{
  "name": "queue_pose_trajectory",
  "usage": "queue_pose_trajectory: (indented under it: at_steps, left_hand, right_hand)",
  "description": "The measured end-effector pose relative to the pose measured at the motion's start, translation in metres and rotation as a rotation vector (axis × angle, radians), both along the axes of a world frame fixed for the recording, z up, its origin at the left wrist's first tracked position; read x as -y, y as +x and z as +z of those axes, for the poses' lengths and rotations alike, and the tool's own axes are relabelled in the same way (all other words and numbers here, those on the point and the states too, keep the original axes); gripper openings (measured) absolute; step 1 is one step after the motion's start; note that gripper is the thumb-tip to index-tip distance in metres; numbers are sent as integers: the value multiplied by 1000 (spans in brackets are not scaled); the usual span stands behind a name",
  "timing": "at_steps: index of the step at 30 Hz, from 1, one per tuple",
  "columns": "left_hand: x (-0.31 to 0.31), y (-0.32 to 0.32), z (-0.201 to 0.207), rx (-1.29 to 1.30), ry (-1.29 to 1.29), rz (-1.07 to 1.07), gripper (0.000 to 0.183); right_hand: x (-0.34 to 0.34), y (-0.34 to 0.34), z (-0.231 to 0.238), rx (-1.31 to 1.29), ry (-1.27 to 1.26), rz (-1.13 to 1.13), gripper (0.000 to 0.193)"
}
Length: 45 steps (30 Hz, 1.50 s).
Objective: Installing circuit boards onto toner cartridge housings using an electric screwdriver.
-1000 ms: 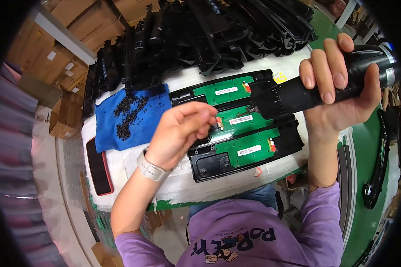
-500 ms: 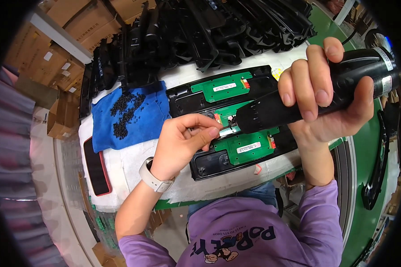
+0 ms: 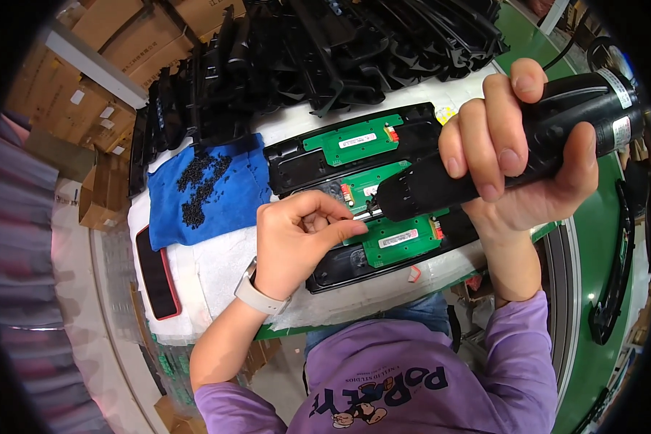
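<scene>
1. Driver (image 3: 550, 137), black: clasped in right hand's (image 3: 513, 159) grip, tip over middle green board (image 3: 362, 179).
2. Left hand (image 3: 300, 235): thumb and forefinger beside driver tip; cannot tell whether this grip pinches anything.
3. Black housings (image 3: 336, 266), three, ranged on desk (image 3: 217, 271).
4. Blue cloth (image 3: 246, 192), bearing small black pieces (image 3: 195, 189).

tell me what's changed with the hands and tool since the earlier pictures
The right hand has moved the electric screwdriver left and toward the wearer. The left hand has shifted slightly right and toward the wearer, its fingertips now close to the tool's tip. The right hand's grip, the blue cloth, green circuit boards and phone stayed as they were.
</scene>
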<state>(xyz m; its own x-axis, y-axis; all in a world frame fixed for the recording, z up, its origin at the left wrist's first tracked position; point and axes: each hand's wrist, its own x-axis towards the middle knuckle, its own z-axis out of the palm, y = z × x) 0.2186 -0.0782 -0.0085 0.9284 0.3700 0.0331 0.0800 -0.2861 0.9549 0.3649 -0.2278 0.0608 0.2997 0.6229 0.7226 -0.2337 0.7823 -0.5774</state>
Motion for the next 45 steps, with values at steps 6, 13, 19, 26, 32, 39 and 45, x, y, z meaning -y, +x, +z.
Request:
queue_pose_trajectory:
  at_steps: [6,13,19,26,32,39,45]
  left_hand:
    - [5,-1,1,58,-78,-7,12]
    - [5,-1,0,72,-205,-24,13]
    - [6,-1,-1,97,-258,7,14]
    - [3,-4,1,112,-332,21,13]
    - [2,-4,0,118,-567,-24,10]
    - [3,-3,6,-3,-398,-117,11]
    - [-10,-4,8,-87,-89,-33,7]
  right_hand:
    - [6,0,-8,-101,-34,-77,45]
    - [6,-1,-9,-123,-14,-55,45]
    - [4,-7,-10,-142,-20,-99,44]
    - [3,-10,-10,-188,63,-142,44]
    - [3,-11,-12,-137,117,-129,43]
    - [-1,-13,-13,-220,76,-142,42]
    - [0,13,3,-50,-119,-199,36]
